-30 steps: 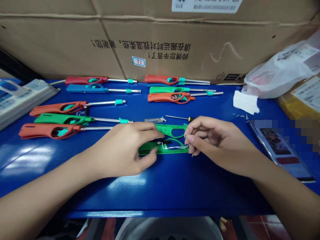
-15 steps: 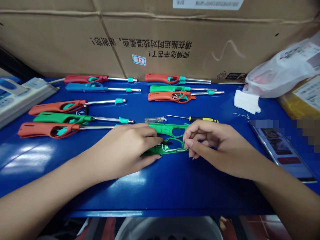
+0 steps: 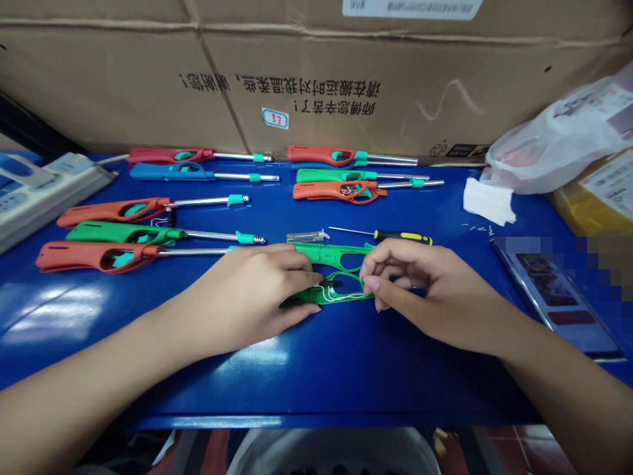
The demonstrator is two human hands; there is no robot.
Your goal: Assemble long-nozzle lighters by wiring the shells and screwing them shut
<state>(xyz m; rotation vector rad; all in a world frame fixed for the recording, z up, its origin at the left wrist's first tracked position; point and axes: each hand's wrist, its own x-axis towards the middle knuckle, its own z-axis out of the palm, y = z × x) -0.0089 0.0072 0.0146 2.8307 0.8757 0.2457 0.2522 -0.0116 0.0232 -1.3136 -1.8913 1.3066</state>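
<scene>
A green lighter casing half (image 3: 346,298) lies open on the blue table, with white wires (image 3: 332,290) and a small black part inside. My left hand (image 3: 270,280) is closed over its left end, thumb on the near edge. At the right end, the thumb and forefinger of my right hand (image 3: 420,280) are pinched together where the wires run; what sits between the fingertips is hidden. Just behind lies the other green casing half (image 3: 329,254), its left end under my left fingers. Beyond it are a clear lighter fuel tank (image 3: 305,236) and a black-and-yellow screwdriver (image 3: 403,236).
Several gas lighters, such as an orange one (image 3: 93,256) and a blue one (image 3: 168,173), lie at the left and back. A cardboard box (image 3: 316,72) walls off the rear. On the right are a phone (image 3: 558,297), white paper (image 3: 488,201) and small screws. A power strip (image 3: 54,191) stands left.
My right fingertips have shifted very slightly left and up along the casing's right end. The left hand and the other things stay in place.
</scene>
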